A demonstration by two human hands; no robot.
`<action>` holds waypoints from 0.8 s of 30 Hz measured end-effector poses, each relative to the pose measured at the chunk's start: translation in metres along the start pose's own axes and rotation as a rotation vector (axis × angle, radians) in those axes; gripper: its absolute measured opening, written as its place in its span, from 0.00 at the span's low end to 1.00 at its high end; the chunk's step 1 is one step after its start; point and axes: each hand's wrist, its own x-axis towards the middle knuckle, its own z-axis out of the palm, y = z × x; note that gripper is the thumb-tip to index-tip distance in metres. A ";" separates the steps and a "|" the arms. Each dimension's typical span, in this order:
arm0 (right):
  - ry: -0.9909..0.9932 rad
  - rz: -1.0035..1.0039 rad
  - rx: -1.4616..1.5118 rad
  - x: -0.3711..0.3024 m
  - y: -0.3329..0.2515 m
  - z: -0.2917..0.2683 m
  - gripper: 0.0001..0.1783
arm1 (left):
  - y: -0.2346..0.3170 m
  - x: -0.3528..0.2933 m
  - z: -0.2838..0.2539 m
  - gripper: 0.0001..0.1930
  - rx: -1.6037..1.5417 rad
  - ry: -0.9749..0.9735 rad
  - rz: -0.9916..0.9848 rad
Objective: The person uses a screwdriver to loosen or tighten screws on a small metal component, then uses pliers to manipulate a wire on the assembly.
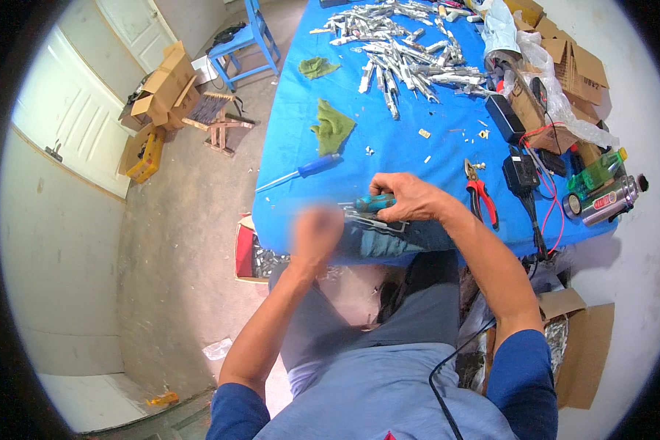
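Grey-blue shirt cloth fills the bottom centre of the frame, with dark blue sleeves at either side and a black cord running down its right part. Bare forearms reach upward to the near edge of a blue-covered table.

At the centre, the right hand grasps a teal tool handle, its fingers curled around it. Slim metallic pieces show just below the handle, between the hands. The left hand, left of the handle, is blurred, so its grip cannot be told.

Left of centre lie a blue-handled screwdriver and, above it, two green cloths. Red-handled pliers rest right of the right hand. Many silvery pieces are heaped at the upper centre. Along the right edge of the table are a black adapter, a green bottle and a metal flask. A blue chair stands at the upper left.
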 end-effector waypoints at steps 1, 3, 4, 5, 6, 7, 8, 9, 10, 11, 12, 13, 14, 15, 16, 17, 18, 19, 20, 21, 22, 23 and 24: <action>0.014 -0.003 0.032 0.001 0.001 0.006 0.20 | -0.003 0.002 0.002 0.11 -0.021 0.047 -0.001; 0.047 0.012 0.083 -0.002 0.002 0.014 0.19 | -0.003 0.005 0.003 0.11 -0.047 0.094 -0.042; 0.061 0.042 0.105 -0.003 0.002 0.018 0.19 | -0.002 0.006 0.003 0.12 -0.053 0.094 -0.082; 0.076 0.073 0.128 -0.004 0.001 0.021 0.19 | -0.001 0.006 0.004 0.12 -0.059 0.093 -0.123; 0.091 0.104 0.151 -0.005 0.001 0.024 0.19 | -0.004 0.006 0.005 0.13 -0.010 0.066 -0.121; 0.185 0.066 0.138 -0.006 0.005 0.030 0.19 | -0.007 0.006 0.007 0.15 0.036 0.039 -0.118; 0.237 0.067 0.158 -0.008 0.009 0.034 0.19 | -0.009 0.005 0.009 0.16 0.083 0.012 -0.114; 0.290 0.069 0.178 -0.011 0.011 0.038 0.19 | -0.008 0.002 0.013 0.14 0.115 0.042 -0.056; 0.339 0.071 0.194 -0.013 0.009 0.039 0.19 | -0.007 0.001 0.013 0.14 0.157 0.050 0.002; 0.345 0.127 0.182 -0.017 0.008 0.037 0.20 | -0.006 0.000 0.014 0.13 0.200 0.058 0.061; 0.350 0.182 0.170 -0.021 0.005 0.034 0.21 | -0.005 -0.001 0.014 0.13 0.242 0.066 0.119; 0.357 0.237 0.158 -0.025 0.002 0.032 0.23 | -0.003 -0.002 0.014 0.12 0.256 0.058 0.131; 0.383 0.230 0.123 -0.027 0.003 0.034 0.23 | 0.000 -0.002 0.014 0.12 0.270 0.049 0.144; 0.410 0.223 0.088 -0.029 0.004 0.036 0.23 | 0.001 -0.002 0.015 0.11 0.283 0.041 0.157; 0.438 0.216 0.052 -0.031 0.006 0.036 0.23 | 0.000 -0.002 0.016 0.11 0.287 0.042 0.176; 0.439 0.212 0.035 -0.032 0.007 0.038 0.23 | -0.003 -0.002 0.016 0.11 0.290 0.044 0.196; 0.439 0.208 0.018 -0.032 0.007 0.041 0.23 | -0.005 -0.002 0.016 0.11 0.294 0.046 0.215; 0.439 0.201 0.002 -0.030 0.007 0.042 0.23 | -0.006 -0.002 0.016 0.11 0.303 0.050 0.218; 0.432 0.217 0.005 -0.029 0.006 0.042 0.24 | -0.007 -0.003 0.017 0.11 0.312 0.055 0.221; 0.423 0.233 0.008 -0.028 0.004 0.042 0.24 | -0.007 -0.003 0.016 0.11 0.321 0.060 0.223; 0.415 0.249 0.010 -0.027 0.004 0.042 0.24 | -0.006 -0.003 0.016 0.11 0.322 0.036 0.207; 0.426 0.234 0.002 -0.025 0.006 0.042 0.23 | -0.003 -0.003 0.014 0.12 0.322 0.012 0.190; 0.437 0.219 -0.006 -0.022 0.009 0.042 0.21 | 0.000 -0.003 0.012 0.12 0.323 -0.012 0.173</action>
